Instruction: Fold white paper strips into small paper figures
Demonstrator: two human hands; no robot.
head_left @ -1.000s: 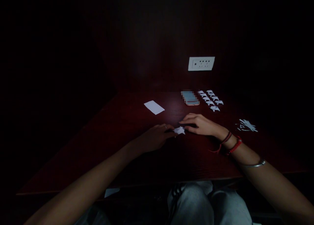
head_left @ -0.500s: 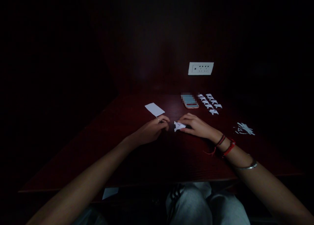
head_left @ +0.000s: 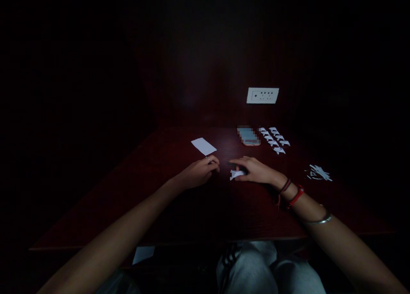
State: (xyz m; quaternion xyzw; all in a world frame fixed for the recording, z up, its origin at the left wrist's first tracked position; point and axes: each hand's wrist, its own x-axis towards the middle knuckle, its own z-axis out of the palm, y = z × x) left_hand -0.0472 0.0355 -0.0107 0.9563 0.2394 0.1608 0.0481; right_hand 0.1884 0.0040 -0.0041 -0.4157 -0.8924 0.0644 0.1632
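Observation:
A small folded white paper piece (head_left: 236,174) lies on the dark red table, partly covered by my right hand (head_left: 258,171). The index finger is stretched out above the paper and the thumb is along its near side, with a gap between them. My left hand (head_left: 202,171), with a ring on one finger, rests to the left of the paper, apart from it. Its fingers are curled in and nothing shows in them. Just beyond the left hand is a flat white paper sheet (head_left: 204,146).
Several folded paper pieces (head_left: 273,143) stand in two rows at the back right, beside a phone (head_left: 249,136). A pile of thin paper strips (head_left: 320,173) lies at the right. A white wall socket (head_left: 262,95) is behind. Under the table edge shows a pale sheet (head_left: 143,254).
My right hand's fingers have spread and the index finger has lifted off the folded paper. My left hand's fingers have curled in a little more. The view has tilted slightly.

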